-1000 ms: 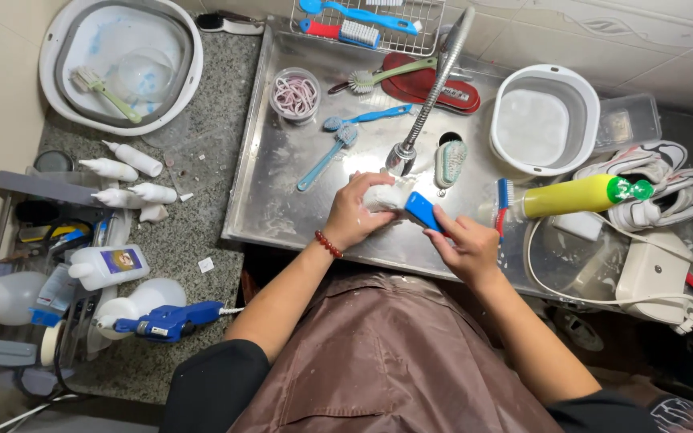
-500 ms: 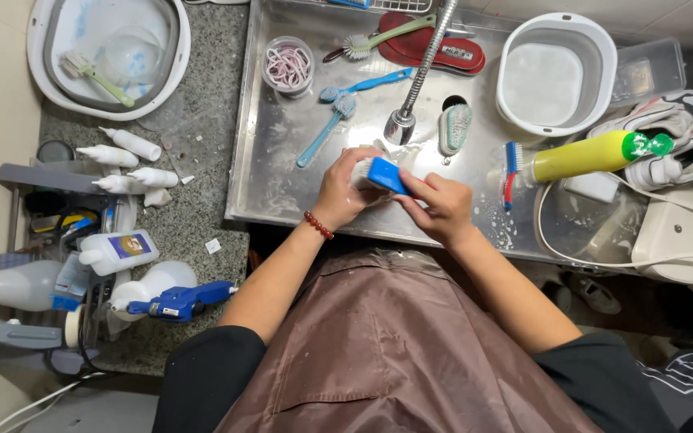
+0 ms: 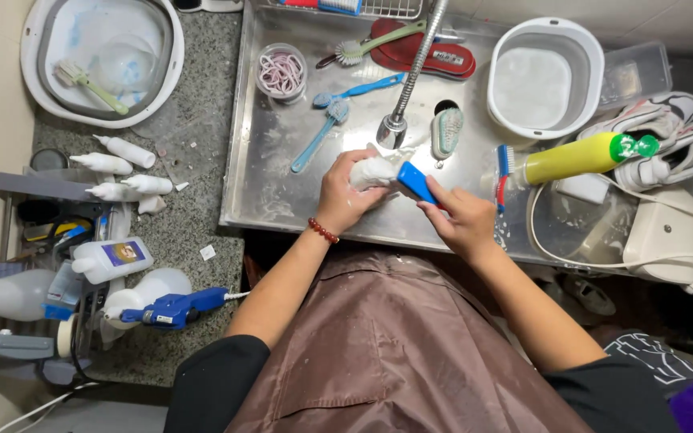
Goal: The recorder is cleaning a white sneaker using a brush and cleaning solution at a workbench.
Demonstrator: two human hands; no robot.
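Suds hide the white item (image 3: 372, 170) gripped by left hand (image 3: 340, 196) (right hand (image 3: 460, 218) clutches blue brush (image 3: 417, 181)).

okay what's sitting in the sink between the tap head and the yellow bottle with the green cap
In the head view, between the tap head and the yellow bottle lie a pale scrubbing brush by the drain and a blue-and-red toothbrush.

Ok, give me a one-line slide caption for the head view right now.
Over a steel sink, left hand holds a soapy white item while right hand works a blue brush against it.
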